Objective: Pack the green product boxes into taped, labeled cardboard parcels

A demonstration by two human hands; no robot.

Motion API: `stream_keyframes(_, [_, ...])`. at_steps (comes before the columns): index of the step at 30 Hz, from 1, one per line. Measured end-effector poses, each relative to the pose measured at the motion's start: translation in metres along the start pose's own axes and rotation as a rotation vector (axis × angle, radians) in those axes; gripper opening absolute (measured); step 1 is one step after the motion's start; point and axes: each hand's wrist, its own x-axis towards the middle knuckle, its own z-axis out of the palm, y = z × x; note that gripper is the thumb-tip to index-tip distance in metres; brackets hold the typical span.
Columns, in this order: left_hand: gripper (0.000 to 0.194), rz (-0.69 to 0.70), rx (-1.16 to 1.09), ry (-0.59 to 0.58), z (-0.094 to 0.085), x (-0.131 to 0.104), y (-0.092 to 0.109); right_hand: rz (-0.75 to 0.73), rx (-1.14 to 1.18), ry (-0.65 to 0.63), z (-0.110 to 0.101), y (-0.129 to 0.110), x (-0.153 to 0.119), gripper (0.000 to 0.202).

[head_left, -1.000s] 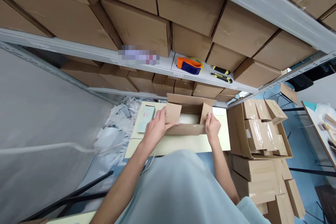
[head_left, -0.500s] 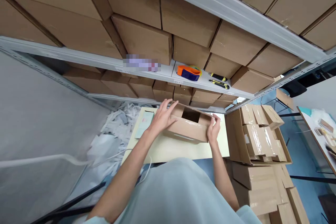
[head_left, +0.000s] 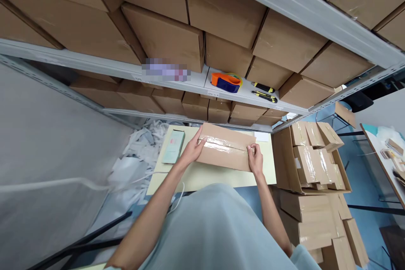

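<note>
Pale-yellow rectangular worktop (head_left: 202,178), grey metal shelving (head_left: 110,68) behind. Left hand (head_left: 192,148) and right hand (head_left: 256,160) grip opposite ends of brown cardboard box (head_left: 226,157), taped seam visible. Mint-green rectangular box (head_left: 174,147) sits left.

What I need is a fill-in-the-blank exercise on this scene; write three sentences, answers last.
The left hand and right hand hold a cardboard box bearing strips of shiny sealing ____.
On the shelf lie ____ yellow-and-black cutters.
The pale green box lies nearer the ____ hand.
Missing words: tape; two; left.
</note>
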Motion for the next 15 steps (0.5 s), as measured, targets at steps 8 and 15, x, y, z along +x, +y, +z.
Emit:
stream_keyframes(8, [0.087,-0.005,0.086,0.079,-0.001,-0.061,-0.013,0.016,-0.155,-0.123,0.001,-0.004,-0.009,0.051])
stream_keyframes(15, [0.084,-0.065,0.090,0.114,0.008,-0.070,-0.014,0.034,-0.266,-0.287,0.000,0.003,-0.006,0.053])
